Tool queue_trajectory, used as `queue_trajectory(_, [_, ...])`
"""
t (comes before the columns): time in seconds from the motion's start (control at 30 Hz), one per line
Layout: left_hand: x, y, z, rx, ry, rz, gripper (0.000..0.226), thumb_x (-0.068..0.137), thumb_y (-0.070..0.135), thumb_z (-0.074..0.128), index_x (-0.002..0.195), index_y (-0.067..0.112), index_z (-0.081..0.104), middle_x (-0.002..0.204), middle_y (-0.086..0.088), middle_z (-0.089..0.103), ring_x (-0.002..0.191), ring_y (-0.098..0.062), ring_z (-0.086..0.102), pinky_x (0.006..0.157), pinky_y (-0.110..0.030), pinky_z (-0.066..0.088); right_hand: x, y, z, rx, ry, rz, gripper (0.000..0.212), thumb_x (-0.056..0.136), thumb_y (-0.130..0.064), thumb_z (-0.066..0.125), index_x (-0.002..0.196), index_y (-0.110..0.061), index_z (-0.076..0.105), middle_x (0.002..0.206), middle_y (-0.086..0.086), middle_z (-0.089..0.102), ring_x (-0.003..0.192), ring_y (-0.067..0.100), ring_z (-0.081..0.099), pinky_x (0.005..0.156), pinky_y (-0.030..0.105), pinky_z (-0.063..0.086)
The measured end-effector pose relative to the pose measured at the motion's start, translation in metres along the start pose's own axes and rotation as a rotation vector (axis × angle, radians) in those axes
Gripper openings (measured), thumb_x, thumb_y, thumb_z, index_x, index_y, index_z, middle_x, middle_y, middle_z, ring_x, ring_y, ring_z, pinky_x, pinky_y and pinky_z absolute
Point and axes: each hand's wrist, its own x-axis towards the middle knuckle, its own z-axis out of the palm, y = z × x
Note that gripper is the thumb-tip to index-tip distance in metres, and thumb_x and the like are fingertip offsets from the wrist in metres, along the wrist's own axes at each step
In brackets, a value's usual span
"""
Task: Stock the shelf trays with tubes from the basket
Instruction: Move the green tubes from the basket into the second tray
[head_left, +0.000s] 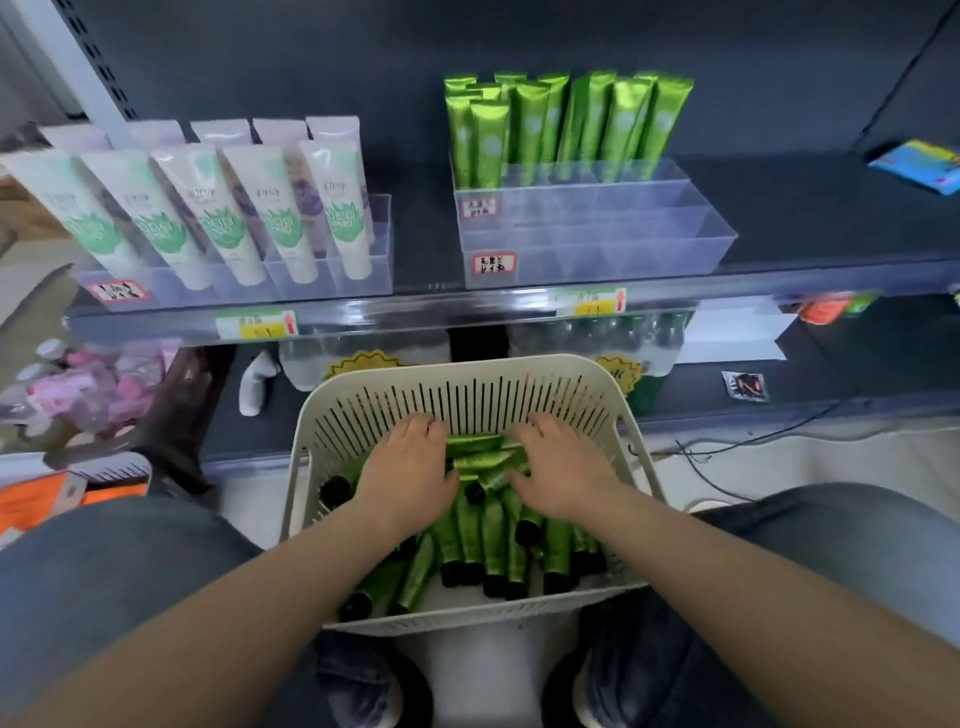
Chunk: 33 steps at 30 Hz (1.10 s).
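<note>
**Clerk:** Hands first.
**Checker:** Left hand (410, 467) and right hand (563, 467): both palm-down inside the white slotted basket (467, 384). Their fingers are spread and nearly straight, pressing on the pile.
**Clerk:** Pile of what?
**Checker:** Green tubes with black caps (493, 540). Most lie lengthwise, and a few lie crosswise between the two hands. The basket sits between the person's knees, below the shelf edge.
**Clerk:** Shelf, right side?
**Checker:** One clear tiered tray (597, 249). Its back row holds upright metallic-green tubes (571, 124), and its front rows show bare dividers. There are two red-bordered handwritten labels (493, 263), in script too small to read.
**Clerk:** Left side?
**Checker:** A second clear tray (374, 270). The front row has white tubes with a green leaf print (234, 218). Purple-printed tubes (306, 192) stand behind them. The brand lettering is too blurred to read.
**Clerk:** Anything on the shelf edge?
**Checker:** Yellow-and-green price tags (257, 325), each with a red upward arrow. The figures are unreadable. A blue packet (917, 166) lies at the far right.
</note>
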Motion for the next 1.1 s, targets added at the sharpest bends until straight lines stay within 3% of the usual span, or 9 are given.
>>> queue_trajectory(0.27, [0.006, -0.015, 0.051, -0.15, -0.233, -0.111, 0.046, 0.092, 0.037, 0.05, 0.129, 0.011, 0.044, 0.125, -0.008, 0.048, 0.117, -0.023, 0.044, 0.098, -0.035, 0.043, 0.021, 0.007, 0.038, 0.01, -0.183, 0.045, 0.058, 0.089, -0.04, 0.049, 0.139, -0.013, 0.036, 0.141, 0.01, 0.037, 0.131, 0.028, 0.035, 0.109, 0.04, 0.032])
queue_trajectory(0.47, [0.019, -0.025, 0.078, -0.195, -0.345, -0.187, 0.06, 0.091, 0.03, 0.053, 0.141, 0.005, 0.031, 0.127, -0.012, 0.049, 0.116, -0.026, 0.048, 0.094, -0.032, 0.044, 0.047, -0.004, 0.062, 0.031, -0.268, 0.012, 0.044, 0.089, -0.032, 0.052, 0.126, -0.009, 0.047, 0.125, 0.01, 0.047, 0.116, 0.027, 0.047, 0.095, 0.036, 0.044])
queue_trajectory(0.63, [0.039, -0.028, 0.094, -0.172, -0.421, -0.173, 0.061, 0.091, 0.018, 0.05, 0.144, 0.0, 0.025, 0.132, -0.016, 0.046, 0.116, -0.025, 0.049, 0.095, -0.029, 0.043, 0.071, -0.019, 0.081, 0.013, -0.315, -0.053, 0.029, 0.086, -0.023, 0.054, 0.112, -0.01, 0.052, 0.113, 0.009, 0.049, 0.105, 0.026, 0.051, 0.083, 0.034, 0.044])
queue_trajectory(0.77, [0.054, -0.027, 0.106, -0.145, -0.476, -0.109, 0.035, 0.09, 0.006, 0.046, 0.125, 0.003, 0.046, 0.138, -0.022, 0.038, 0.107, -0.025, 0.054, 0.091, -0.028, 0.044, 0.092, -0.025, 0.093, -0.006, -0.343, -0.084, 0.036, 0.082, -0.021, 0.058, 0.116, -0.009, 0.053, 0.115, 0.01, 0.05, 0.108, 0.026, 0.049, 0.086, 0.034, 0.045])
queue_trajectory(0.97, [0.074, -0.035, 0.118, -0.094, -0.547, -0.075, 0.029, 0.091, 0.0, 0.044, 0.118, 0.006, 0.051, 0.126, -0.018, 0.048, 0.107, -0.027, 0.055, 0.083, -0.029, 0.043, 0.11, -0.026, 0.107, -0.093, -0.366, -0.094, 0.034, 0.084, -0.027, 0.061, 0.114, -0.012, 0.056, 0.116, 0.01, 0.05, 0.11, 0.025, 0.047, 0.089, 0.035, 0.041])
queue_trajectory(1.1, [0.083, -0.035, 0.119, -0.074, -0.572, -0.049, 0.026, 0.093, 0.008, 0.047, 0.118, 0.006, 0.052, 0.12, -0.015, 0.052, 0.107, -0.027, 0.055, 0.089, -0.033, 0.046, 0.113, -0.025, 0.114, -0.126, -0.369, -0.096, 0.035, 0.085, -0.03, 0.061, 0.115, -0.014, 0.057, 0.119, 0.01, 0.05, 0.112, 0.024, 0.047, 0.089, 0.033, 0.039])
